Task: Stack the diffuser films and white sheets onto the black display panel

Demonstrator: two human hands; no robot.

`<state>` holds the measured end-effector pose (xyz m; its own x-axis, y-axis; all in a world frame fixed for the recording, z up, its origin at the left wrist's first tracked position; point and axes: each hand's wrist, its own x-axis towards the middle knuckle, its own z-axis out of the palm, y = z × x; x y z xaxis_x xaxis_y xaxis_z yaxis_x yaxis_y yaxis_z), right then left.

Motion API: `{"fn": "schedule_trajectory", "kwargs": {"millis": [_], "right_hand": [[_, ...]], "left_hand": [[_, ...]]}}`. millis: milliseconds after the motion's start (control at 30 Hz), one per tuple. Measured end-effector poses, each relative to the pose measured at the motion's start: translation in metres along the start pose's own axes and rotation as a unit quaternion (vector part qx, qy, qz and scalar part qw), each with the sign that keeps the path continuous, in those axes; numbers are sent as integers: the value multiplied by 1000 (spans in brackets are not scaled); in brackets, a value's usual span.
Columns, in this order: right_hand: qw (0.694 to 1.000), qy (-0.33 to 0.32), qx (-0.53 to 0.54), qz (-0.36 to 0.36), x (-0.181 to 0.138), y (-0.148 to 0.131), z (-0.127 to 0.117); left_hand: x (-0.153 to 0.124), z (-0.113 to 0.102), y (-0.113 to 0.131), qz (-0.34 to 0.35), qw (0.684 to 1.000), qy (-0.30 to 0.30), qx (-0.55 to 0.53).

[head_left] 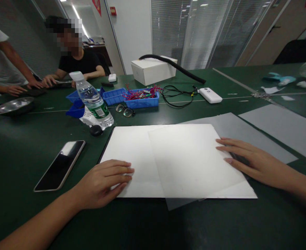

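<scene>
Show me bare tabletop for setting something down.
Bare green tabletop: left of the phone, and nearer the camera than the white panel and projecting sheet. Crowded: beyond the panel's left half, around bottle, glasses and wire-filled blue tray.

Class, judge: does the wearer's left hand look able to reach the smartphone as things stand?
Probably yes: the left hand lies at the edge of the white panel, and nothing visible blocks its way to the smartphone.
</scene>
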<state>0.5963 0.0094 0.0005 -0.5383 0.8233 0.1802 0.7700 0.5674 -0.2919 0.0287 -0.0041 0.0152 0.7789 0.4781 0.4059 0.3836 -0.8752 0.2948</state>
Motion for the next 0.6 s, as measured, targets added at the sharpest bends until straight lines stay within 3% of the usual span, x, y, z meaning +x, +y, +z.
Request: {"fn": "schedule_trajectory", "kwargs": {"millis": [600], "right_hand": [[1000,-1,2,-8,0,0,-1]], "left_hand": [[0,1,0,-2,1000,8,-10]]}}
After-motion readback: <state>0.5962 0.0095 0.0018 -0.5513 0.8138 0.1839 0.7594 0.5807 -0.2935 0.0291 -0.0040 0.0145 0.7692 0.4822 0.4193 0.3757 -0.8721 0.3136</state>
